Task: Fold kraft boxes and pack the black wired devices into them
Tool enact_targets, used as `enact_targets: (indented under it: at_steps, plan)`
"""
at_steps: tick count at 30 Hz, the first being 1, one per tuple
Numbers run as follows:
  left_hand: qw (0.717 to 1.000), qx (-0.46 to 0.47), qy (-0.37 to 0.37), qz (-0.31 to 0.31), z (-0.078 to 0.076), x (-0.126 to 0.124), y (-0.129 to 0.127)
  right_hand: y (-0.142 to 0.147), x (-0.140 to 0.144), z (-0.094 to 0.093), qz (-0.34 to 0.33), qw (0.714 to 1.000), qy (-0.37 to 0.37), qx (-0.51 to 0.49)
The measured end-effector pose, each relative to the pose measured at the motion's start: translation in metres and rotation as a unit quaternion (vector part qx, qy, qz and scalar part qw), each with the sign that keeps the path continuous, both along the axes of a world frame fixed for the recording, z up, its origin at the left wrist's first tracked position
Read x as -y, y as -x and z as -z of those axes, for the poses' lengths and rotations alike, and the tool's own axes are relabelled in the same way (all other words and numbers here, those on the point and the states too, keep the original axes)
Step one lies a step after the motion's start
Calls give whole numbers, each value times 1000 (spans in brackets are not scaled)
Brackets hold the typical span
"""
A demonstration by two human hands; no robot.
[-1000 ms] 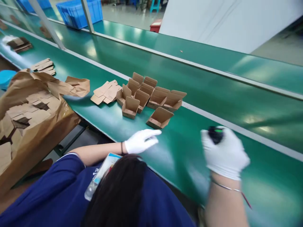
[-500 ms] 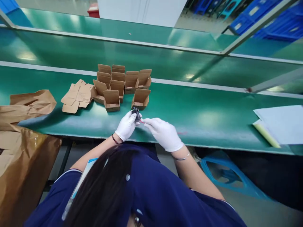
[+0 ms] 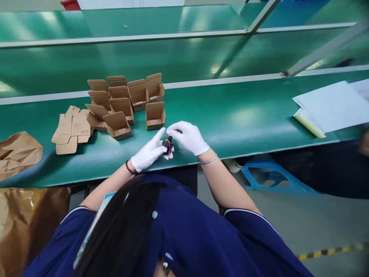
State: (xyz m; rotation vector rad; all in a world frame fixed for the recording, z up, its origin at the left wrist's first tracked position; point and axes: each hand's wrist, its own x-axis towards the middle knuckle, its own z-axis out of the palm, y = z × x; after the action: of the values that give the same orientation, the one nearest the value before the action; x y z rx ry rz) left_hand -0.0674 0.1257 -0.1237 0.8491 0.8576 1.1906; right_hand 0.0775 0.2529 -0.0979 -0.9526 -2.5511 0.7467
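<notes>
My left hand, in a white glove, is closed around a small black part with a green spot on it. A red wire curves across this part. From the right, my gloved right hand pinches at the upper end of the wire, thumb and fingertips together just above the black part. Both hands are over the near side of the green bench. Past them stands an open brown carton, its lid flap raised, the closest box to my fingers.
Several more open cartons stand grouped at the left, beside flat folded cartons. Brown paper lies at the far left. White papers rest on the right of the green bench. Below is a blue stool.
My right hand has moved from beside the black part to above it, bringing the red wire up across it. The view has shifted, so the cartons appear further left.
</notes>
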Motion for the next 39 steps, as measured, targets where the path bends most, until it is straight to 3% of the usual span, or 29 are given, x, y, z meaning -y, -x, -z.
enact_targets:
  at_steps: [3, 8, 11, 13, 15, 17, 19, 22, 26, 28, 32, 35, 39]
  plan:
    - [997, -15, -3, -72, 1, -9, -1, -8, 1, 16, -52, 998, 24, 39]
    - [961, -187, 42, -202, 2, -20, 4, -35, 5, 9, -93, 986, -83, 110]
    - [884, -413, 44, -214, 1, -19, 1, -39, 9, -8, -152, 972, -143, 113]
    - [821, -543, 25, -174, -1, -17, -5, -33, 9, -18, -188, 964, -158, 105]
    - [797, -593, -3, -112, -2, -15, -9, -22, 4, -21, -179, 972, -134, 79]
    - [822, -563, -41, -72, -1, -12, -10, -13, -7, -15, -145, 987, -58, 31]
    - [863, -493, -81, -75, 2, -10, -8, -9, -16, -3, -116, 991, 59, -30]
    - [898, -410, -110, -114, 8, -9, -7, -10, -18, 18, -78, 965, 217, -126]
    - [918, -324, -66, -221, 17, -10, -18, -17, 2, 34, -27, 933, 293, -209]
    - [908, -314, -45, -275, 21, -11, -25, -17, 14, 37, -34, 929, 293, -223]
    - [830, -453, -22, -325, 23, -11, -28, -8, 27, 41, -19, 917, 325, -230]
    - [774, -536, -65, -331, 21, -12, -15, 1, 19, 33, -20, 920, 327, -217]
    - [675, -661, -73, -319, 18, -15, 14, 22, -13, 0, -45, 981, 141, -129]
